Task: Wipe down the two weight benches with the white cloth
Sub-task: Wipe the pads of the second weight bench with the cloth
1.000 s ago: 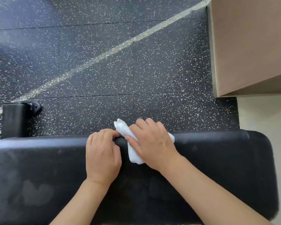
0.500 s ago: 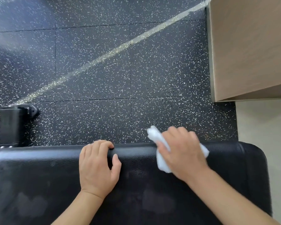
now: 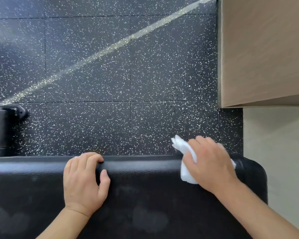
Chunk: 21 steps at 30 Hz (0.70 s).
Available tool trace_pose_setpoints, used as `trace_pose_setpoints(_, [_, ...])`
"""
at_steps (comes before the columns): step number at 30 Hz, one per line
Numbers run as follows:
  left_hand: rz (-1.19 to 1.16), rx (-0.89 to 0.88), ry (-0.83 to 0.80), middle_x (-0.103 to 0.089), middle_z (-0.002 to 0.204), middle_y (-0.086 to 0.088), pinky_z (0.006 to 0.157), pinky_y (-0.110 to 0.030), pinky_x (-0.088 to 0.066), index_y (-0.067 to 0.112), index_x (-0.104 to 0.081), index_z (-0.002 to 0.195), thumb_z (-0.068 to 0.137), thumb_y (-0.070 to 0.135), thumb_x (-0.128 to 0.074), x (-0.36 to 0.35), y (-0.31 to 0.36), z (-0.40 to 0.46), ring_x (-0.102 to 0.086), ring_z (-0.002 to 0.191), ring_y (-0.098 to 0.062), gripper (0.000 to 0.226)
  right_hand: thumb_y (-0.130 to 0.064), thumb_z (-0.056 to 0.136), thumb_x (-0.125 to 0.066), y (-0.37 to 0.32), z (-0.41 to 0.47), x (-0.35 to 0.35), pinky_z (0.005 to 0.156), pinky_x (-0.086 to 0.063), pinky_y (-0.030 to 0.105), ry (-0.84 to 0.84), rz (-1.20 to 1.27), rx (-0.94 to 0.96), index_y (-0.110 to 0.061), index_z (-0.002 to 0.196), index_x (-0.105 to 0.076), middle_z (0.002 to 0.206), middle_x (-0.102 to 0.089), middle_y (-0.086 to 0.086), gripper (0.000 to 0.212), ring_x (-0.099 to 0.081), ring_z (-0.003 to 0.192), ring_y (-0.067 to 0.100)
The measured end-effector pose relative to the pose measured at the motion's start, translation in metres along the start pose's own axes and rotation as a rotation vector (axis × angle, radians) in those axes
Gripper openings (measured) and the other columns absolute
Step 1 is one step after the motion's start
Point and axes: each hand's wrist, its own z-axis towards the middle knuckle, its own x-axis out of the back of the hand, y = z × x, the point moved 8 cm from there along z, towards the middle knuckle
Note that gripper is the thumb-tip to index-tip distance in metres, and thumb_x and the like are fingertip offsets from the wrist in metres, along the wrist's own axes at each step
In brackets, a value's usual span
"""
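A black padded weight bench (image 3: 145, 195) runs across the bottom of the head view, its rounded right end near the wall. My right hand (image 3: 209, 164) presses a crumpled white cloth (image 3: 186, 157) onto the bench's far edge, close to that right end. The cloth sticks out past my fingers on the left and below my palm. My left hand (image 3: 84, 180) grips the far edge of the bench near its middle, fingers curled over the rim and thumb on top. Only one bench pad is in view.
Black speckled rubber floor (image 3: 110, 83) with a pale diagonal stripe lies beyond the bench. A black bench foot or frame part (image 3: 3, 126) stands at the left. A tan wooden box or cabinet (image 3: 266, 49) rises at the upper right, with a cream wall (image 3: 280, 152) below it.
My right hand has slid the cloth rightward along the bench's far edge, from beside the left hand to near the right end. The left hand has kept its grip on the edge.
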Motion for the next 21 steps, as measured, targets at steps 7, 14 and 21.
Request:
trace_pose_setpoints(7, [0.017,0.003,-0.004,-0.06,0.111,-0.005,0.091,-0.053,-0.041,0.013,-0.058,0.106,0.084,0.032,-0.049,-0.002,0.001,0.0,-0.054,0.092,-0.036,0.031,-0.039,0.09,-0.035,-0.004,-0.001,0.002,0.066,-0.035,0.04,-0.029,-0.024,-0.055,-0.025,0.076,-0.04,0.078,-0.044,-0.008,0.02,-0.045,0.075,0.025])
trace_pose_setpoints(14, [0.014,0.004,-0.011,-0.06,0.11,-0.005,0.087,-0.053,-0.041,0.012,-0.059,0.106,0.084,0.032,-0.047,-0.001,0.002,0.002,-0.052,0.091,-0.035,0.032,-0.039,0.092,-0.041,-0.166,0.027,-0.029,0.071,-0.039,0.042,0.002,0.117,0.071,-0.023,0.084,-0.055,0.086,-0.056,-0.002,0.023,-0.05,0.08,0.024])
trace_pose_setpoints(21, [0.023,-0.002,0.021,-0.059,0.111,-0.005,0.091,-0.053,-0.04,0.012,-0.059,0.108,0.085,0.032,-0.047,-0.001,0.003,0.0,-0.053,0.094,-0.036,0.032,-0.036,0.091,-0.046,-0.066,-0.002,-0.007,0.065,-0.038,0.043,0.133,0.025,0.103,-0.022,0.082,-0.051,0.084,-0.052,0.001,0.017,-0.049,0.076,0.029])
